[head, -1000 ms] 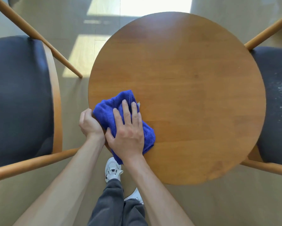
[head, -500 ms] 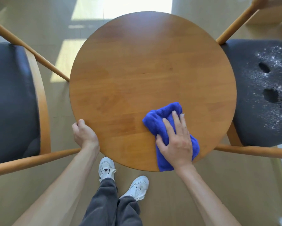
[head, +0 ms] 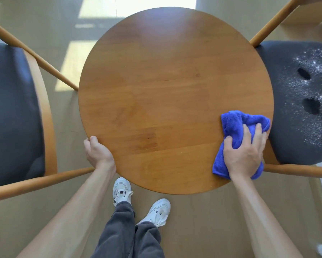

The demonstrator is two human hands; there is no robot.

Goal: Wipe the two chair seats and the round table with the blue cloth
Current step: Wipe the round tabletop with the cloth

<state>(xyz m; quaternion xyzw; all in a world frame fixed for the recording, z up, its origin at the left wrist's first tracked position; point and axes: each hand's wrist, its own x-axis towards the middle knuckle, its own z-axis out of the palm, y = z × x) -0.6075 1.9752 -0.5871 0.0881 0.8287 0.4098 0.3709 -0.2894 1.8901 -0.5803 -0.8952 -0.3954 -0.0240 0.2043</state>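
— Where is the blue cloth [head: 236, 131] found?

— At the right edge of the round table [head: 165, 86], bunched and pressed down under the right hand [head: 244, 153], whose fingers are curled into its folds.

— And the left hand [head: 97, 151]?

— The near-left edge of the table is gripped by it, thumb on top, fingers hidden beneath.

— The chair seats?

— The dark left chair seat [head: 11, 112] is seen beside the table's left edge. The right chair seat [head: 296, 112], beside the right edge, is dusted with white powder [head: 316, 94].

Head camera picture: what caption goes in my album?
Right hand wipes round table with blue cloth; left hand grips its edge.
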